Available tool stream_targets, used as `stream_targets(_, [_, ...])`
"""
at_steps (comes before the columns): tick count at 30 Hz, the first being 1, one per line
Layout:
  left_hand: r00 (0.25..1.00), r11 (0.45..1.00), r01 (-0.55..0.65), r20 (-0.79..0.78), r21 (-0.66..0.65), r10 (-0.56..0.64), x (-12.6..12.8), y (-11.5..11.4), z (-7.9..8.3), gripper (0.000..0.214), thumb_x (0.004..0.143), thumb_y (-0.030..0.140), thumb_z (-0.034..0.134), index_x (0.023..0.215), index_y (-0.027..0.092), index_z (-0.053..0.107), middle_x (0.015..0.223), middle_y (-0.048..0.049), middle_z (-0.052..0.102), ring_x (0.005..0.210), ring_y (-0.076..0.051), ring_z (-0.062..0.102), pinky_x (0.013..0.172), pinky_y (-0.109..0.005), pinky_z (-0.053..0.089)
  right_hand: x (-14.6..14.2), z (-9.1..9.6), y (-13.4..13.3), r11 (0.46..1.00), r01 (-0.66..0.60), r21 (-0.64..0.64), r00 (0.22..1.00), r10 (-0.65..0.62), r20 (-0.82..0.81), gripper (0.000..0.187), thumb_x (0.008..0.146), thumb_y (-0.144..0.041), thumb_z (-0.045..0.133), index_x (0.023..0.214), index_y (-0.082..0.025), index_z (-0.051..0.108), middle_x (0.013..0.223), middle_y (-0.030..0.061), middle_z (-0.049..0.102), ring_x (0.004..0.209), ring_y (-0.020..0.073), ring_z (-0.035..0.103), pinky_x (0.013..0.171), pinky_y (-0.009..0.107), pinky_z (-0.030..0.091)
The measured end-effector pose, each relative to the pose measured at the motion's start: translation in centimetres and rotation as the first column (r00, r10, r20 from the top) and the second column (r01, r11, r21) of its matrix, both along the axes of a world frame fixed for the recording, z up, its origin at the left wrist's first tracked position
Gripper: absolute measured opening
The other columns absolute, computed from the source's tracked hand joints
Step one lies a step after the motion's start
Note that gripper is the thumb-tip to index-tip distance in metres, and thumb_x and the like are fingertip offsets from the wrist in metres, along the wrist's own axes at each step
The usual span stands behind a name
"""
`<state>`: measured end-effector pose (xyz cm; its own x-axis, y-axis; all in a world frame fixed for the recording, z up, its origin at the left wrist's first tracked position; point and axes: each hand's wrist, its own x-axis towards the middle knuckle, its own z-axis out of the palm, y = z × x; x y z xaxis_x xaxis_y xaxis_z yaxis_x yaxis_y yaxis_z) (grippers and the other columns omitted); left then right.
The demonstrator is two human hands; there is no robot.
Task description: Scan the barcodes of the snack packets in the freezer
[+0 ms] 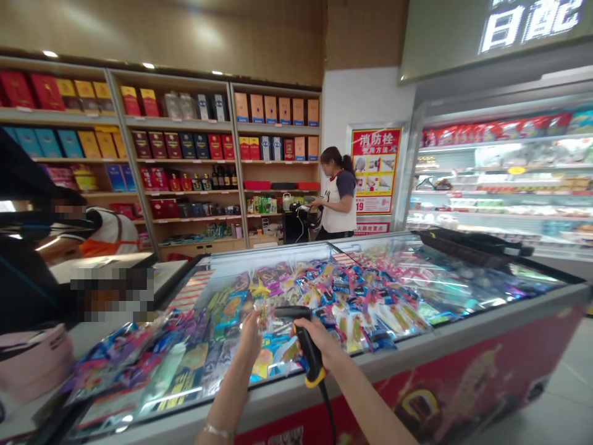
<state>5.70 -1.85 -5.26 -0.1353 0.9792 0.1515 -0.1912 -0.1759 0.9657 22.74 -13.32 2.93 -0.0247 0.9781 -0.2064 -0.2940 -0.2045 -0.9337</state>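
My right hand (323,342) is closed round the black and yellow handle of a barcode scanner (303,340), whose head points left over the freezer. My left hand (251,332) reaches into the open chest freezer (417,349) and pinches a clear-wrapped ice cream packet (263,311), lifted just in front of the scanner's head. Several colourful ice cream packets fill the freezer below both hands. A cable hangs from the scanner's handle toward me.
A person in a white and navy top (340,196) stands at a counter behind the freezer. Another person in white and orange (104,232) bends at the left. Shelves of boxed goods (185,148) line the back wall; a refrigerated display (504,179) stands at right.
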Motion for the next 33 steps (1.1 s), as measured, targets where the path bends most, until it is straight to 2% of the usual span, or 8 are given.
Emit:
stream_targets(2, [0.993, 0.998, -0.033, 0.109, -0.054, 0.039, 0.0, 0.0, 0.0, 0.037, 0.077, 0.041, 0.051, 0.105, 0.017, 0.055, 0.09, -0.0087, 0.068, 0.081, -0.022, 0.067, 0.071, -0.036, 0.053, -0.1, -0.3, -0.2, 0.999, -0.034, 0.008, 0.998, 0.034, 0.048, 0.012, 0.074, -0.027, 0.057, 0.077, -0.017, 0.052, 0.058, -0.0009, 0.063, 0.037, 0.0091, 0.05, 0.035, 0.02, 0.039])
stream_targets(5, [0.97, 0.996, -0.07, 0.229, -0.061, 0.082, 0.2, -0.4, 0.5, 0.034, 0.08, 0.038, 0.052, 0.109, 0.022, 0.05, 0.098, -0.0065, 0.066, 0.087, -0.02, 0.066, 0.076, -0.035, 0.053, -0.1, -0.8, -0.6, 0.997, -0.075, 0.023, 0.988, 0.071, 0.134, 0.015, 0.073, -0.026, 0.059, 0.082, -0.017, 0.053, 0.059, -0.0012, 0.064, 0.036, 0.0088, 0.05, 0.034, 0.019, 0.038])
stream_targets(10, [0.942, 0.997, 0.048, 0.334, -0.064, -0.024, 0.6, -1.7, 2.1, 0.041, 0.078, 0.032, 0.057, 0.116, 0.033, 0.041, 0.107, -0.0007, 0.063, 0.094, -0.017, 0.065, 0.077, -0.034, 0.054, -0.2, -1.3, -1.5, 0.992, -0.108, 0.064, 0.974, 0.093, 0.206, 0.014, 0.073, -0.027, 0.062, 0.081, -0.018, 0.055, 0.058, -0.0008, 0.064, 0.036, 0.0094, 0.05, 0.033, 0.019, 0.037])
stream_targets(15, [0.853, 0.98, 0.161, 0.516, -0.119, -0.077, 0.8, -2.5, 3.1, 0.056, 0.074, 0.015, 0.058, 0.121, 0.037, 0.039, 0.11, 0.002, 0.062, 0.097, -0.016, 0.064, 0.079, -0.035, 0.054, -0.4, -1.5, -2.2, 0.994, -0.106, 0.034, 0.976, 0.098, 0.194, 0.011, 0.074, -0.025, 0.062, 0.08, -0.018, 0.056, 0.059, -0.0007, 0.065, 0.036, 0.0088, 0.05, 0.032, 0.019, 0.039])
stream_targets(18, [0.841, 0.973, 0.196, 0.53, -0.119, -0.104, 0.8, -2.8, 3.1, 0.058, 0.074, 0.013, 0.057, 0.123, 0.038, 0.039, 0.111, 0.0026, 0.062, 0.098, -0.016, 0.063, 0.079, -0.034, 0.054, -0.5, -1.7, -2.5, 0.996, -0.082, 0.031, 0.977, 0.075, 0.201, 0.011, 0.074, -0.024, 0.062, 0.081, -0.018, 0.056, 0.059, -0.0011, 0.065, 0.036, 0.0091, 0.051, 0.033, 0.019, 0.04])
stream_targets(23, [0.872, 0.97, 0.231, 0.459, -0.08, -0.17, 0.9, -3.0, 3.1, 0.056, 0.073, 0.018, 0.062, 0.121, 0.039, 0.042, 0.117, 0.0021, 0.061, 0.098, -0.016, 0.063, 0.075, -0.03, 0.054, -0.8, -2.3, -1.9, 0.997, -0.06, 0.056, 0.98, 0.048, 0.191, 0.012, 0.074, -0.024, 0.062, 0.082, -0.018, 0.055, 0.056, -0.0015, 0.064, 0.036, 0.0091, 0.051, 0.032, 0.018, 0.039])
stream_targets(28, [0.889, 0.966, 0.24, 0.42, -0.095, -0.18, 1.2, -3.0, 3.2, 0.06, 0.072, 0.02, 0.063, 0.125, 0.039, 0.041, 0.116, 0.0014, 0.062, 0.096, -0.016, 0.065, 0.068, -0.025, 0.051, -1.2, -2.7, -1.3, 0.998, -0.043, 0.045, 0.978, 0.032, 0.207, 0.012, 0.074, -0.024, 0.061, 0.081, -0.018, 0.053, 0.055, -0.0024, 0.062, 0.035, 0.0089, 0.05, 0.032, 0.018, 0.038])
stream_targets(33, [0.889, 0.973, 0.218, 0.428, -0.076, -0.165, 1.4, -3.0, 3.1, 0.065, 0.072, 0.02, 0.063, 0.129, 0.037, 0.039, 0.109, 0.0016, 0.064, 0.089, -0.014, 0.065, 0.073, -0.025, 0.05, -1.3, -2.4, -1.6, 0.999, -0.037, 0.033, 0.975, 0.029, 0.219, 0.009, 0.076, -0.022, 0.059, 0.081, -0.019, 0.054, 0.055, -0.0021, 0.062, 0.036, 0.0092, 0.05, 0.033, 0.019, 0.039])
